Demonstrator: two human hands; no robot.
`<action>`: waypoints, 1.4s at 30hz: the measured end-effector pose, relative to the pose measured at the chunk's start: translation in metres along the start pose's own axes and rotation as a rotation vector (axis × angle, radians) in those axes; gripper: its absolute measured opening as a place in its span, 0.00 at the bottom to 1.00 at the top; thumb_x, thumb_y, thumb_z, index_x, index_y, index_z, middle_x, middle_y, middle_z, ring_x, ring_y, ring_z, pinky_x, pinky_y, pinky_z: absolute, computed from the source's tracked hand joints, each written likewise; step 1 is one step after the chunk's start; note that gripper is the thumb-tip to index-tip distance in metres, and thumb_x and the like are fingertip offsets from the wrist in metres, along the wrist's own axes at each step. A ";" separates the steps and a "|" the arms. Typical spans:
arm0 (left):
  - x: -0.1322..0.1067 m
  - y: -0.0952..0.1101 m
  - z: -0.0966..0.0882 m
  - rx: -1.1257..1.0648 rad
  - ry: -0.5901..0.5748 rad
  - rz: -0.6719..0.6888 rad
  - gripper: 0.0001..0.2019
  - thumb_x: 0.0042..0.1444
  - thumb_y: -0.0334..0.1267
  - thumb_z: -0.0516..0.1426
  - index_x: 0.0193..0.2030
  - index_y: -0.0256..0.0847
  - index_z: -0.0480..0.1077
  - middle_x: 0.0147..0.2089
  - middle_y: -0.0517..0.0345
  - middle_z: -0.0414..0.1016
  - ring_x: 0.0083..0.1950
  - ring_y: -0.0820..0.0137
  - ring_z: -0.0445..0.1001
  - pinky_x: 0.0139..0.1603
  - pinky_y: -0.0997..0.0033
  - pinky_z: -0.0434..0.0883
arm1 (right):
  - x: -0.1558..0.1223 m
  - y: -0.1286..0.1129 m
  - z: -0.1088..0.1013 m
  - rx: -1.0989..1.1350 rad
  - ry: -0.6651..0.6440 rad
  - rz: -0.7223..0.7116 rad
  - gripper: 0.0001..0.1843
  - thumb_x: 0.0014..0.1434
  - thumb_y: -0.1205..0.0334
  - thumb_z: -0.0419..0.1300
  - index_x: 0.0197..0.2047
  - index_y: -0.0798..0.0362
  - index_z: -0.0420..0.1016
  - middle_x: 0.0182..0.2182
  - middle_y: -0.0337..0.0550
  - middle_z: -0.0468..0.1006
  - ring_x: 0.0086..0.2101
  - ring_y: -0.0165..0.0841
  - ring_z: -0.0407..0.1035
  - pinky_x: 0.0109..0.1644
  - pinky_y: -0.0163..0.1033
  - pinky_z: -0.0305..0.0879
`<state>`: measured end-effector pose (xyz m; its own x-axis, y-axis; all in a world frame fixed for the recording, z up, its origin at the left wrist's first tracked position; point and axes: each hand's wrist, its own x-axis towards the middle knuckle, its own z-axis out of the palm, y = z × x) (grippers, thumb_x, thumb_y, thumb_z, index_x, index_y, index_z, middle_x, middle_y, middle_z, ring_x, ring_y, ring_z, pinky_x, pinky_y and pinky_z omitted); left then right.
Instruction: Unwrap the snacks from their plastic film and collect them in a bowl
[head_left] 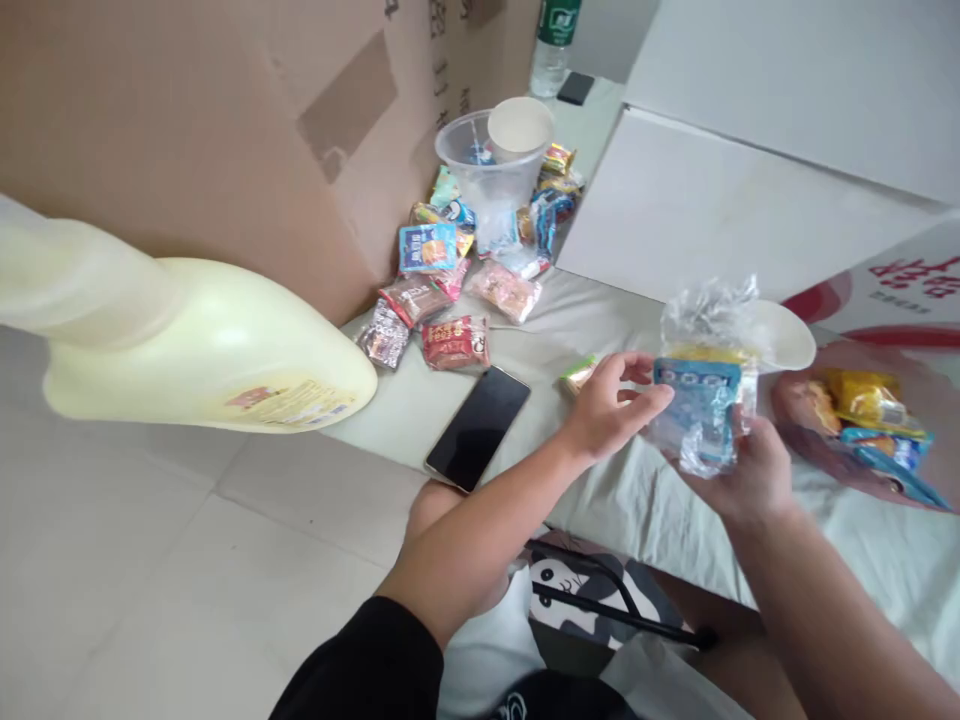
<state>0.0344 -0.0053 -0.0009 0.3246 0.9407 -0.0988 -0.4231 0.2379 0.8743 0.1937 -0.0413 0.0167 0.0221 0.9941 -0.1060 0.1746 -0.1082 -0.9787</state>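
From my end of the head camera, I judge the blue packet (697,390) to be light and mostly soft, with crinkly, slippery film and perhaps something crumbly inside. Clear wrapping (712,308) bunches above and below it (I can't tell whether the packet sits within that film or merely against it), and a yellow edge shows behind. I'd favour a flat, gentle pinch along its side edges, since the loose film at the top would probably slide and a hard squeeze might crush the contents. The packet is raised above the pale cloth (615,500), in the grasp of the right hand (754,475), which supports it from below and along its right side. The left hand (611,410) is just beside its left edge, fingers loosely spread and the thumb at the film; I can't tell whether that thumb touches. A white bowl (791,338) shows just behind the bundle, and a clear bag of snacks (817,462) lies to its right.
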 end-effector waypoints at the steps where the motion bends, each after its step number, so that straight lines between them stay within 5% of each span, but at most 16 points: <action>1: -0.001 -0.005 0.005 -0.071 -0.067 -0.057 0.22 0.50 0.44 0.68 0.49 0.42 0.69 0.49 0.49 0.75 0.51 0.61 0.74 0.49 0.63 0.71 | -0.013 0.005 0.000 0.031 -0.013 0.013 0.28 0.68 0.41 0.40 0.55 0.42 0.74 0.39 0.49 0.82 0.38 0.45 0.79 0.39 0.52 0.74; 3: -0.002 -0.016 0.015 -0.165 -0.169 -0.160 0.31 0.45 0.43 0.72 0.55 0.45 0.67 0.53 0.48 0.75 0.56 0.57 0.74 0.53 0.60 0.71 | -0.029 0.016 0.000 0.079 -0.020 0.024 0.30 0.68 0.40 0.37 0.57 0.41 0.73 0.41 0.50 0.83 0.39 0.45 0.80 0.40 0.52 0.75; 6: -0.001 -0.029 0.023 -0.179 -0.150 -0.226 0.43 0.40 0.40 0.75 0.62 0.50 0.62 0.52 0.52 0.76 0.54 0.59 0.75 0.53 0.59 0.72 | -0.036 0.036 -0.008 0.069 -0.026 0.031 0.32 0.69 0.37 0.37 0.56 0.42 0.74 0.44 0.50 0.83 0.41 0.45 0.80 0.42 0.52 0.76; 10: -0.002 -0.043 0.030 -0.157 -0.077 -0.268 0.41 0.42 0.44 0.73 0.63 0.51 0.62 0.56 0.55 0.74 0.54 0.63 0.75 0.53 0.62 0.73 | -0.041 0.065 -0.040 -0.012 0.085 0.041 0.25 0.67 0.38 0.49 0.48 0.44 0.78 0.44 0.49 0.83 0.44 0.46 0.79 0.48 0.52 0.76; 14: -0.009 -0.059 0.041 -0.033 -0.227 -0.396 0.36 0.48 0.48 0.71 0.62 0.50 0.65 0.57 0.52 0.74 0.54 0.60 0.76 0.53 0.60 0.74 | -0.046 0.079 -0.069 0.219 0.235 0.096 0.25 0.59 0.34 0.56 0.46 0.45 0.76 0.43 0.48 0.83 0.43 0.47 0.79 0.47 0.53 0.77; 17: -0.014 -0.069 0.048 0.189 -0.429 -0.333 0.32 0.48 0.47 0.71 0.59 0.48 0.68 0.62 0.49 0.72 0.56 0.58 0.75 0.57 0.57 0.73 | -0.042 0.070 -0.080 0.364 0.029 0.176 0.34 0.53 0.28 0.60 0.49 0.46 0.77 0.44 0.49 0.83 0.43 0.47 0.80 0.44 0.53 0.78; 19: -0.016 -0.072 0.051 0.289 -0.463 -0.272 0.29 0.51 0.47 0.69 0.59 0.48 0.68 0.62 0.49 0.72 0.56 0.58 0.76 0.57 0.57 0.74 | -0.039 0.060 -0.082 0.239 -0.022 0.112 0.29 0.51 0.34 0.66 0.49 0.46 0.79 0.45 0.48 0.84 0.44 0.46 0.79 0.48 0.52 0.77; 23: -0.020 -0.078 0.051 0.391 -0.275 -0.156 0.32 0.58 0.50 0.65 0.66 0.51 0.58 0.57 0.49 0.74 0.55 0.60 0.76 0.55 0.57 0.75 | -0.038 0.050 -0.081 -0.116 0.099 -0.133 0.11 0.61 0.52 0.63 0.43 0.45 0.82 0.45 0.46 0.85 0.47 0.44 0.78 0.57 0.54 0.73; 26: -0.023 -0.083 0.047 0.467 -0.164 -0.040 0.35 0.60 0.53 0.63 0.69 0.52 0.53 0.58 0.49 0.72 0.56 0.61 0.76 0.57 0.58 0.74 | -0.043 0.056 -0.076 -0.305 0.141 -0.326 0.08 0.64 0.59 0.60 0.41 0.45 0.82 0.48 0.46 0.84 0.52 0.44 0.76 0.63 0.57 0.68; 30: -0.018 -0.084 0.039 0.503 -0.130 0.095 0.25 0.59 0.56 0.62 0.58 0.49 0.67 0.58 0.51 0.73 0.59 0.59 0.74 0.60 0.57 0.71 | -0.050 0.065 -0.069 -0.430 0.040 -0.476 0.14 0.66 0.56 0.57 0.51 0.44 0.81 0.61 0.47 0.75 0.67 0.49 0.61 0.71 0.63 0.57; 35: -0.007 -0.075 0.035 0.211 -0.001 -0.078 0.18 0.53 0.50 0.68 0.48 0.49 0.73 0.49 0.58 0.77 0.48 0.66 0.76 0.49 0.65 0.74 | -0.052 0.068 -0.064 -0.440 -0.013 -0.614 0.30 0.63 0.41 0.60 0.62 0.49 0.70 0.66 0.54 0.67 0.68 0.53 0.58 0.70 0.63 0.59; 39: -0.005 -0.071 0.034 0.117 0.000 -0.246 0.16 0.52 0.48 0.68 0.46 0.48 0.75 0.46 0.59 0.77 0.42 0.68 0.76 0.40 0.70 0.73 | -0.049 0.072 -0.056 -0.490 0.075 -0.650 0.19 0.63 0.49 0.64 0.55 0.46 0.73 0.59 0.51 0.71 0.59 0.48 0.66 0.63 0.58 0.67; 42: -0.006 -0.069 0.028 0.236 -0.111 -0.183 0.15 0.58 0.52 0.63 0.48 0.49 0.77 0.50 0.56 0.77 0.48 0.65 0.76 0.46 0.66 0.74 | -0.047 0.074 -0.053 -0.463 0.126 -0.649 0.13 0.64 0.53 0.64 0.50 0.45 0.74 0.53 0.50 0.71 0.53 0.45 0.69 0.56 0.53 0.70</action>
<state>0.0852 -0.0340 -0.0479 0.4727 0.8523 -0.2239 -0.1455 0.3261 0.9341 0.2580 -0.0966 -0.0408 -0.1176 0.8544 0.5061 0.5802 0.4727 -0.6632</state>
